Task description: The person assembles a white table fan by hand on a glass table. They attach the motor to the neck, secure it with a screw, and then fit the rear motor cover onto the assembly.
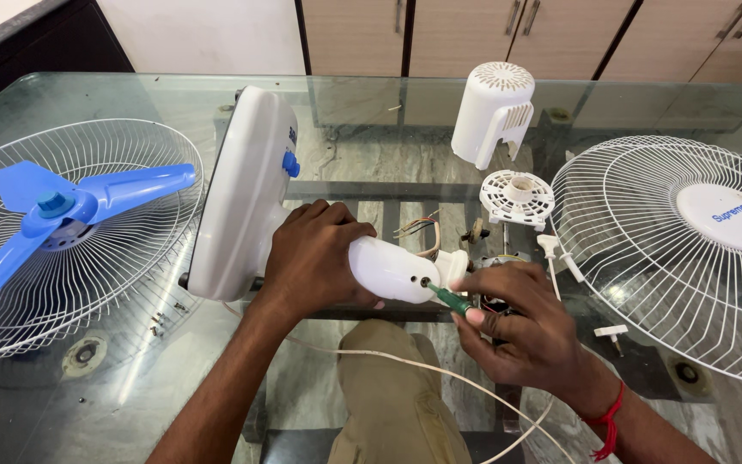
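Fan neck (392, 271) sits gripped in the closed left hand (315, 258), right hand (517, 331) pinching a green screwdriver (450, 298) against it.

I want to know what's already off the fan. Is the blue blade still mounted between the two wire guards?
No. The blue blade lies on one wire guard at the left, while the other guard sits apart at the right.

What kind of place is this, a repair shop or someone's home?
Most likely a home, not a shop: the fan parts lie on a glass table with wooden cabinets behind, and the left hand steadies the fan neck while the right hand works a green screwdriver.
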